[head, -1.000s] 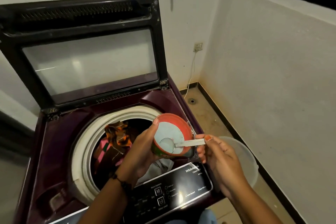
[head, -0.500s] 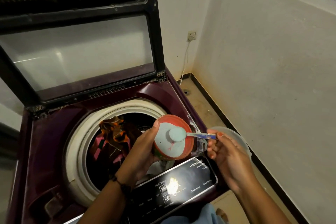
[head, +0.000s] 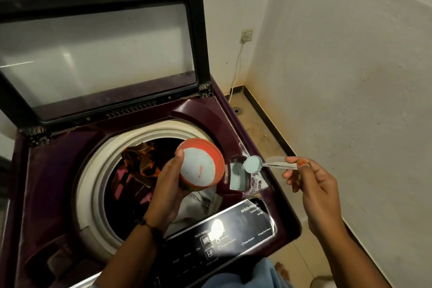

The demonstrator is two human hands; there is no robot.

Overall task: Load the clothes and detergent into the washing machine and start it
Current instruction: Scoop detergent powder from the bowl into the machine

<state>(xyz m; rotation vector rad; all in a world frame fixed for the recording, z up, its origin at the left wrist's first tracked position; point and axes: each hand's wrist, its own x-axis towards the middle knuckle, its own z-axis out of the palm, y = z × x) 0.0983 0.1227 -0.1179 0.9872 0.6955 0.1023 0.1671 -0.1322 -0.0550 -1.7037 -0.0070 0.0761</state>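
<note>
Two hands share the detergent job over the open washer (head: 37, 170). The left hand (head: 168, 184) wraps around an orange tub (head: 201, 162) of pale blue powder, thumb on the rim, holding it tilted above the drum's right edge. The right hand (head: 313, 184) pinches the thin handle of a small scoop (head: 253, 163) between thumb and forefinger, the other fingers loosely curled below. The scoop's bowl, heaped with powder, hangs just above the dispenser tray (head: 238, 176) at the washer's right side; the tray already holds some blue powder, and white residue is scattered around it.

Clothes (head: 140, 166) sit in the drum, a patterned orange piece on top and pale fabric nearer the panel (head: 233, 229).

Powder like this is probably light and loose, so it would spill with any jolt; the scoop looks flimsy and is best held far back on the handle and kept level until over the tray. The tub seems light and rigid, and a grip around its wall suits it.
</note>
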